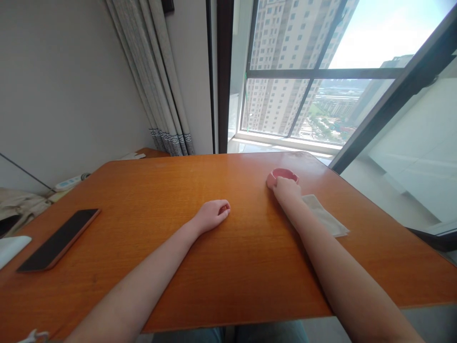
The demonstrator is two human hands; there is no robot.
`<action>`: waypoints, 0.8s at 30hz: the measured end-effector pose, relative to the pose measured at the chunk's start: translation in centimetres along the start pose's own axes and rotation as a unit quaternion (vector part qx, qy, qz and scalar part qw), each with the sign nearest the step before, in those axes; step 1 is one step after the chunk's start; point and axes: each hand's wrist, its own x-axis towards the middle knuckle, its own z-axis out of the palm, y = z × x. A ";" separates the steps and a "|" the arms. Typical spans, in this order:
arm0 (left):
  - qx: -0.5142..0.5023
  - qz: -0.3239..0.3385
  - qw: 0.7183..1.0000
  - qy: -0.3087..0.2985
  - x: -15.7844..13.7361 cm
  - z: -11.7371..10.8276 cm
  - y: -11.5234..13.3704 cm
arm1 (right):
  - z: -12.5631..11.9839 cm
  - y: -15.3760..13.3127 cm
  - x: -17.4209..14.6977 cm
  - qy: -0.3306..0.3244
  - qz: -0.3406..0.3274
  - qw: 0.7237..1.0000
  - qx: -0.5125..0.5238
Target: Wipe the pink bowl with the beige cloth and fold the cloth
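Note:
Out at the far right of the table, my right hand [287, 189] grips the near rim of a small pink bowl [272, 180], its fingers partly hidden by the back of the hand. The bowl sits upright on the tabletop. Beneath and beside my right forearm lies a folded pale cloth [326, 218]. My left hand [211, 215] rests on the wood near the middle, fingers curled into a loose fist with nothing showing in it.
The orange-brown wooden table [153, 190] spans the view. At its left lie a black-topped flat slab [60, 240] and a white object [12, 248]. A power strip [69, 183] is by the left edge. Curtain [157, 85] and window stand beyond.

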 end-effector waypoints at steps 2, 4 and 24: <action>-0.002 0.007 1.000 0.005 0.0 0.2 0.0 | -0.4 -0.6 -0.1 0.021 -0.058 0.998 0.016; -0.007 0.024 0.998 0.049 0.1 0.1 0.0 | -0.8 -1.9 -0.7 0.060 -0.166 0.984 0.028; 0.211 -0.058 0.929 0.298 -1.0 -6.2 -6.6 | 0.0 -6.0 -4.2 0.103 -0.363 0.914 0.149</action>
